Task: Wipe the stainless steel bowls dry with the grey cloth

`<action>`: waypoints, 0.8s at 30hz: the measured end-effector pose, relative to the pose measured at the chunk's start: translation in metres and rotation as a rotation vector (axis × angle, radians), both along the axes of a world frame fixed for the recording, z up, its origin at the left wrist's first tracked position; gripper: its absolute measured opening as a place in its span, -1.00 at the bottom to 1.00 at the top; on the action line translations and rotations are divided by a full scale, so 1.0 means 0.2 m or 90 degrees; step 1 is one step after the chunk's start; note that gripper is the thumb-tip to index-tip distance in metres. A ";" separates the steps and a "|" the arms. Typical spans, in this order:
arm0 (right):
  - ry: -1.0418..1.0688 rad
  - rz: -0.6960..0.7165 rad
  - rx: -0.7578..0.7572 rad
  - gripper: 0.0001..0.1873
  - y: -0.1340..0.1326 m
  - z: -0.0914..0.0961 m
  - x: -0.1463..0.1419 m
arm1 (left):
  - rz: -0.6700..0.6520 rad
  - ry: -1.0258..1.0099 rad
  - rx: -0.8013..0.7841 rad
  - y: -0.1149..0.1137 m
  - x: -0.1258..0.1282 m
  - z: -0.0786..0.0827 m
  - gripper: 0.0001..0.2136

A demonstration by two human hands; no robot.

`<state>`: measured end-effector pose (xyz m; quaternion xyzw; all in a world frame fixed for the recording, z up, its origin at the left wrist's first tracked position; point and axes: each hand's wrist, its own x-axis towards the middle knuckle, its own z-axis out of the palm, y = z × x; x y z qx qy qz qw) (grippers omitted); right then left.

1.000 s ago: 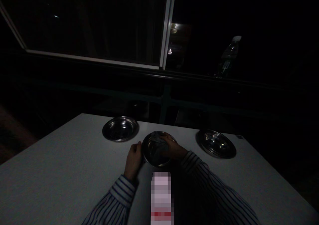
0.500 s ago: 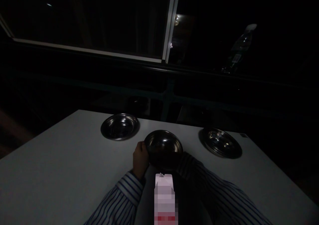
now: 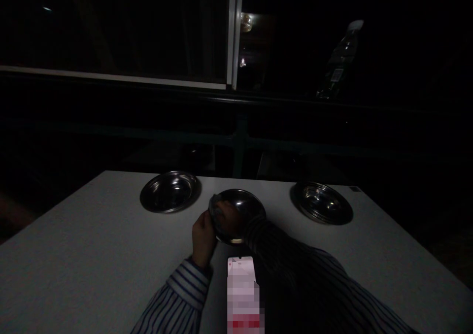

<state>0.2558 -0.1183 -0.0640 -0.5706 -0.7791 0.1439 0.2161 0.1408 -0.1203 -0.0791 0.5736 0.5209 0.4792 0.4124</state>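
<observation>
A shiny metal bowl point(image 3: 249, 203) stands on the white table in front of me. My left hand point(image 3: 203, 238) is closed on its left rim. My right hand point(image 3: 229, 217) reaches into the bowl, fingers bent and pressing a greyish cloth point(image 3: 213, 203) against the inner left side by the rim. Dim light hides the cloth's details. Just below the bowl, a lit phone point(image 3: 242, 289) shows a blurred screen.
One metal dish point(image 3: 170, 192) lies at the table's back left, and a stack of metal dishes point(image 3: 323, 203) at the back right. The white table point(image 3: 92, 255) ends at a dark railing point(image 3: 240, 142). A plastic bottle point(image 3: 342, 60) stands beyond, near a window frame point(image 3: 232, 38).
My right hand has moved left and up inside the bowl, from the near right side to the left rim, bringing the cloth into view. My left hand keeps its hold; the view has shifted slightly.
</observation>
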 end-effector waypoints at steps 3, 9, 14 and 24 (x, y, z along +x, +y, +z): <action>0.039 0.068 -0.008 -0.83 -0.02 -0.01 -0.06 | 0.072 -0.001 0.001 -0.01 0.00 0.00 -0.67; 0.012 -0.149 0.006 -0.57 0.03 0.05 0.03 | -0.022 -0.031 0.005 -0.03 0.01 -0.01 -0.66; 0.085 -0.150 -0.008 -0.51 0.06 0.07 -0.05 | 0.010 -0.035 -0.023 -0.02 0.01 -0.01 -0.56; 0.105 0.130 -0.077 -0.85 -0.10 0.09 -0.05 | 0.048 -0.103 -0.066 -0.01 -0.01 0.04 -0.65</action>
